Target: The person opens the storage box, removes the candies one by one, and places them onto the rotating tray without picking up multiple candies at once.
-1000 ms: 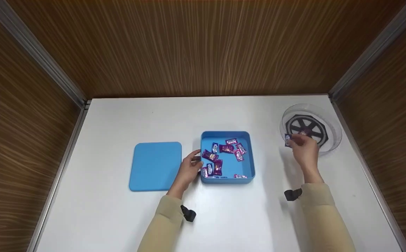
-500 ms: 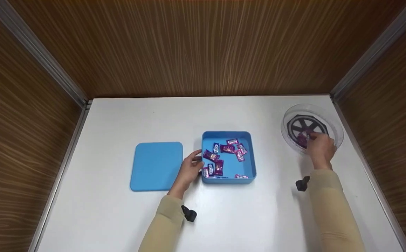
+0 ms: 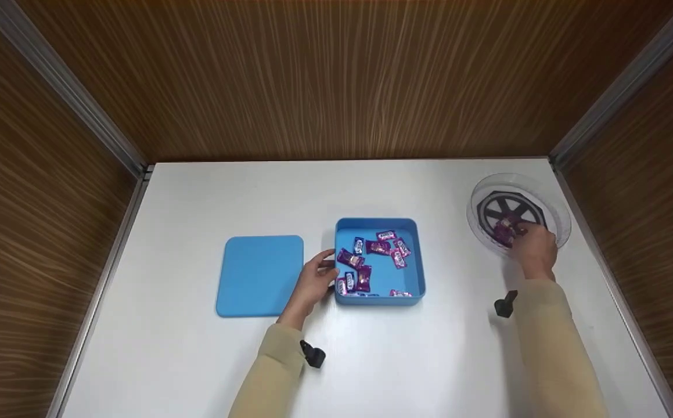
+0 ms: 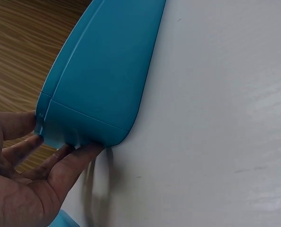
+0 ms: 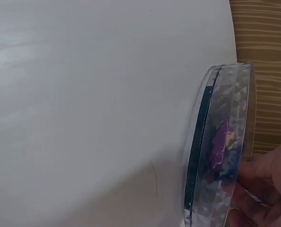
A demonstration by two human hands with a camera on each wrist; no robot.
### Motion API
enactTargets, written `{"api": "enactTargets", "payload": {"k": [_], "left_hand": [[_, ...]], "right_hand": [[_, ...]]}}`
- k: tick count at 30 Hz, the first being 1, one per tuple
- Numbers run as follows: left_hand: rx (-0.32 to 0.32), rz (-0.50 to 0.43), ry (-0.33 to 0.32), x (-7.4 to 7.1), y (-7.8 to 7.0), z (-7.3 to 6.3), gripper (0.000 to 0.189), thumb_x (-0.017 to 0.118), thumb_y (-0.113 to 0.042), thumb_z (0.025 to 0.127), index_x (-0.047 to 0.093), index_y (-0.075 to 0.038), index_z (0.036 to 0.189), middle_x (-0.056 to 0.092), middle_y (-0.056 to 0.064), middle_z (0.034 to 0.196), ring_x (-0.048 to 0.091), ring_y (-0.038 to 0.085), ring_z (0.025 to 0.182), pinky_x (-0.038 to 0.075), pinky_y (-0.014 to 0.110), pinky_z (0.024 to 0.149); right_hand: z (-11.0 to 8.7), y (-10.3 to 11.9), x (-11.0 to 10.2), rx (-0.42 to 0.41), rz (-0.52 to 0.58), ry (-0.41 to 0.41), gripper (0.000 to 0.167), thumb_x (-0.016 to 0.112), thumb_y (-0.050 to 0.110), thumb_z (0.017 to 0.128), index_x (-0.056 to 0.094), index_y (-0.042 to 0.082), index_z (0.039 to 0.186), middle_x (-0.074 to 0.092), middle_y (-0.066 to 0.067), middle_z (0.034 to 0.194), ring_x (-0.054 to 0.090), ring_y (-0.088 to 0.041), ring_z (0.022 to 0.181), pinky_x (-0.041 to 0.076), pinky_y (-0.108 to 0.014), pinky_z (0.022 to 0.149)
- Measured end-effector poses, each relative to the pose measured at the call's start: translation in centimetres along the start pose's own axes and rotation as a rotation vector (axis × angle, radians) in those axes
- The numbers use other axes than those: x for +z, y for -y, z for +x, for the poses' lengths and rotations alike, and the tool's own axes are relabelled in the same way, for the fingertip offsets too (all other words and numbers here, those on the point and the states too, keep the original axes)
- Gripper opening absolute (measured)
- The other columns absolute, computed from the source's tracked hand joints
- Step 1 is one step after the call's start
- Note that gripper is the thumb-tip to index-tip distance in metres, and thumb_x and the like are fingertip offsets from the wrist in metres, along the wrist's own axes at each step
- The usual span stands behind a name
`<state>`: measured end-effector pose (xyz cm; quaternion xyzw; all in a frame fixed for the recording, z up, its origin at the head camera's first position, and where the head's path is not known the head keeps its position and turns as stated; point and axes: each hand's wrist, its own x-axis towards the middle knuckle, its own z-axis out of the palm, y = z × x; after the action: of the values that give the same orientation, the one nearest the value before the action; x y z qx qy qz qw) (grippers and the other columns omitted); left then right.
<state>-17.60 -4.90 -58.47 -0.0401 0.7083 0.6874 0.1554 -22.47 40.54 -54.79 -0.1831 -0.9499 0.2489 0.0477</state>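
Observation:
My left hand [image 3: 312, 283] rests its extended fingers against the left wall of a square blue box [image 3: 410, 229]. In the left wrist view its fingertips [image 4: 91, 150] touch the box's outer side [image 4: 102, 71]. Several small wrapped candies [image 3: 378, 248] in purple, pink and blue lie inside the box. My right hand [image 3: 535, 249] reaches over the near edge of a round clear bowl [image 3: 562, 220]. Its fingertips are among purple candies [image 3: 506, 227] there; a blue wrapper [image 5: 231, 162] shows close to them through the bowl's wall. I cannot tell whether they still pinch it.
A flat blue lid [image 3: 261, 276] lies on the white table [image 3: 208, 197] to the left of the box. Brown wood-grain panels [image 3: 342, 81] close the table off at the back and both sides. The bowl stands near the right edge.
My right hand has carried a blue candy from just outside the bowl's left rim to the right and down into the bowl, then stays almost still. My left hand keeps its place at the box.

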Motion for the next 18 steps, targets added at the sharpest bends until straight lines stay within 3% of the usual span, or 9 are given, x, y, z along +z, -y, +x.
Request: {"api": "enactTargets", "payload": {"k": [7,10,12,14,18], "left_hand": [[-0.005,-0.006,0.009,0.1,0.0,0.1,0.05,0.053,-0.001,0.099,0.04,0.001,0.147,0.048,0.029,0.133,0.053,0.038,0.12,0.049,0.05,0.092],[-0.015,-0.003,0.018,0.1,-1.0,-0.4,0.049,0.051,0.001,0.099,0.039,0.003,0.146,0.046,0.032,0.134,0.053,0.039,0.121,0.048,0.051,0.093],[-0.006,0.003,0.02,0.1,-2.0,-1.2,0.048,0.052,0.002,0.098,0.041,0.004,0.145,0.046,0.033,0.133,0.054,0.039,0.12,0.048,0.05,0.093],[-0.003,0.006,0.015,0.1,-2.0,-1.2,0.048,0.052,0.001,0.098,0.041,0.003,0.145,0.047,0.032,0.132,0.054,0.039,0.119,0.049,0.05,0.092],[0.009,0.021,0.0,0.2,-0.5,-0.4,0.048,0.053,-0.001,0.099,0.042,0.0,0.146,0.049,0.028,0.13,0.055,0.036,0.118,0.05,0.045,0.09]], "right_hand": [[-0.9,1.6,0.8,-0.142,0.093,-0.08,0.036,0.056,-0.002,0.089,0.063,-0.008,0.123,0.057,-0.033,0.124,0.051,-0.049,0.118,0.042,-0.059,0.094],[-1.8,3.0,1.4,-0.241,0.129,-0.111,0.039,0.059,-0.004,0.087,0.059,-0.01,0.126,0.056,-0.034,0.123,0.051,-0.049,0.117,0.04,-0.058,0.096],[-2.6,4.2,2.0,-0.311,0.141,-0.111,0.044,0.062,-0.004,0.087,0.055,-0.01,0.13,0.055,-0.034,0.122,0.05,-0.049,0.116,0.039,-0.057,0.098],[-3.6,5.4,2.6,-0.371,0.153,-0.081,0.051,0.064,-0.004,0.086,0.05,-0.007,0.135,0.054,-0.033,0.123,0.051,-0.048,0.113,0.04,-0.058,0.096],[-5.9,8.1,3.8,-0.484,0.158,-0.013,0.057,0.068,-0.002,0.086,0.047,-0.002,0.139,0.056,-0.027,0.122,0.055,-0.043,0.108,0.044,-0.056,0.09]]}}
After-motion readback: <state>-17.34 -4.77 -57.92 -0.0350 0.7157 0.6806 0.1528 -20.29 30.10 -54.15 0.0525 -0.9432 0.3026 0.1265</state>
